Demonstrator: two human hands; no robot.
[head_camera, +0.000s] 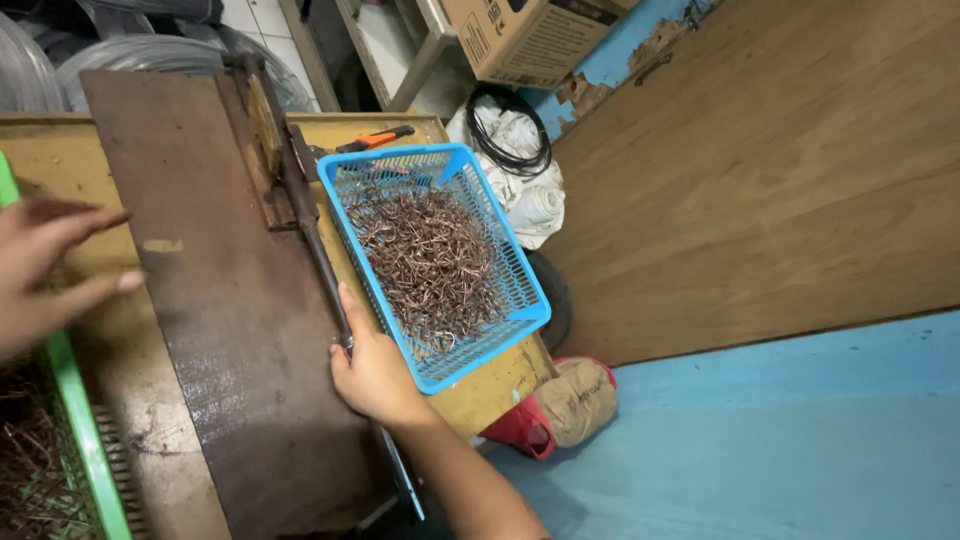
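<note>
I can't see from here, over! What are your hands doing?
Right hand gripping the cutter's long metal lever. Left hand open, fingers spread over the bench by the green basket. Blue basket of copper wire bits alongside.

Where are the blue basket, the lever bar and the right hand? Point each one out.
blue basket (527, 322): head view, on its bare near-right rim.
lever bar (310, 235): head view, on the dark shaft beside the basket.
right hand (375, 375): head view, on the back of the hand gripping the bar.
</note>
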